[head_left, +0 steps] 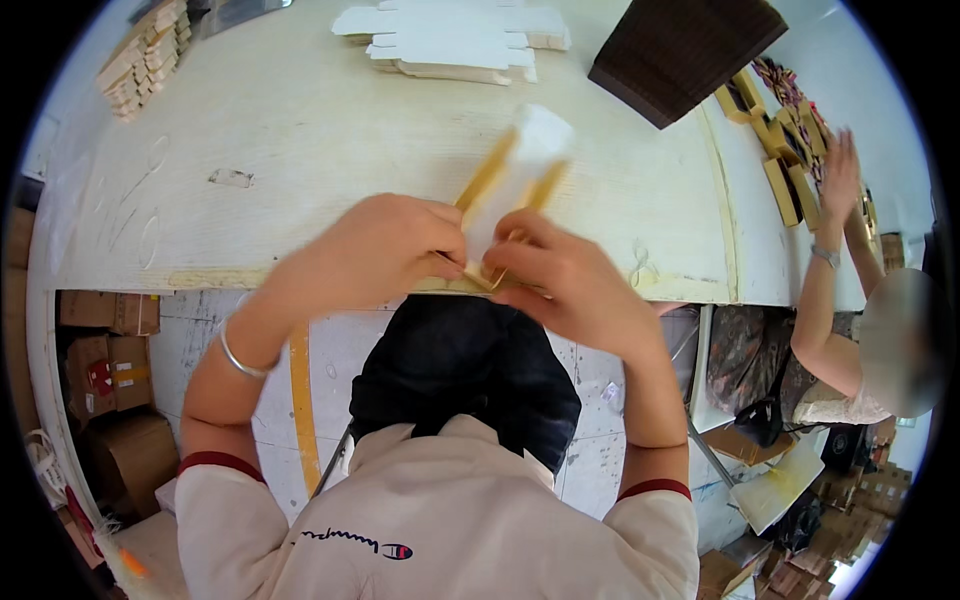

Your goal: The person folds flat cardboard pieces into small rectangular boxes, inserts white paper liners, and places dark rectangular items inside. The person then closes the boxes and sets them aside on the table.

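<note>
A small cardboard box (515,175), white inside with gold-yellow side walls, lies partly folded at the table's near edge and is blurred by motion. Its near end is between my two hands. My left hand (405,240) pinches the left corner of that end, thumb and fingers pressed together. On the right corner, my right hand (560,275) grips with bent fingers. The far end of the box stays unfolded, its white flap pointing away from me. Exactly where the fingertips meet the card is partly hidden.
Flat white box blanks (450,40) are stacked at the far middle, beside a dark brown stack (685,55). Folded pieces (145,60) are piled far left. Finished-looking gold boxes (785,190) stand at right, near another person's hands (840,175). Cartons (110,370) sit under the table.
</note>
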A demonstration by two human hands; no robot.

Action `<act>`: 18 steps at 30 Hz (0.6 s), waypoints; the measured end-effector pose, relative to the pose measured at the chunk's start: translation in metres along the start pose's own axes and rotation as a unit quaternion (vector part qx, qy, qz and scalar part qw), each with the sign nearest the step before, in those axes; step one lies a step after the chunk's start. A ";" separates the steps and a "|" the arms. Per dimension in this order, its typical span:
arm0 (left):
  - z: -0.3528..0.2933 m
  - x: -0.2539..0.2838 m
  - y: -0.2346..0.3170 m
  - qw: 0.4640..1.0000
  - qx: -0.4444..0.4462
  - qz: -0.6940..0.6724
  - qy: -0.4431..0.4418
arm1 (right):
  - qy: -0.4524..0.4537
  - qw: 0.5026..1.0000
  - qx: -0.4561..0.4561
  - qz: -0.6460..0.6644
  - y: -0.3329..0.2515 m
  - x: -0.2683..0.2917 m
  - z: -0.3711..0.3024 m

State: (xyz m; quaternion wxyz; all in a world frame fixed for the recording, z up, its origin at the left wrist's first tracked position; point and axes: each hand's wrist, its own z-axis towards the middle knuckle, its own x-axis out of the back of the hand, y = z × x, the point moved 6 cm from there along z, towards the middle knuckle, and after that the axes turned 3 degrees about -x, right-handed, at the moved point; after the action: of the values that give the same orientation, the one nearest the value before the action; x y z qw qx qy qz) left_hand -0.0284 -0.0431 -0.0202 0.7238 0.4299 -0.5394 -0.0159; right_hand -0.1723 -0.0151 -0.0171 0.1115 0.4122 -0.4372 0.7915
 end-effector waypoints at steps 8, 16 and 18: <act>-0.020 0.031 0.032 0.892 -0.064 0.384 0.230 | 0.107 0.978 0.014 -0.178 -0.007 0.003 -0.003; -0.048 0.001 0.013 0.976 -0.095 0.168 0.103 | 0.052 0.994 0.029 -0.091 -0.029 0.015 -0.016; -0.048 0.004 0.014 0.976 -0.125 0.142 0.103 | 0.019 0.993 0.066 -0.091 -0.027 0.009 -0.012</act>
State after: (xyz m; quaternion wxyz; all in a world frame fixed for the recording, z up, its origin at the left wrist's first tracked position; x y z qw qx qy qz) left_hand 0.0053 -0.0078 -0.0104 0.8187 0.2541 -0.5109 0.0642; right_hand -0.1703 0.0083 0.0024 0.1638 0.4419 -0.3425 0.8128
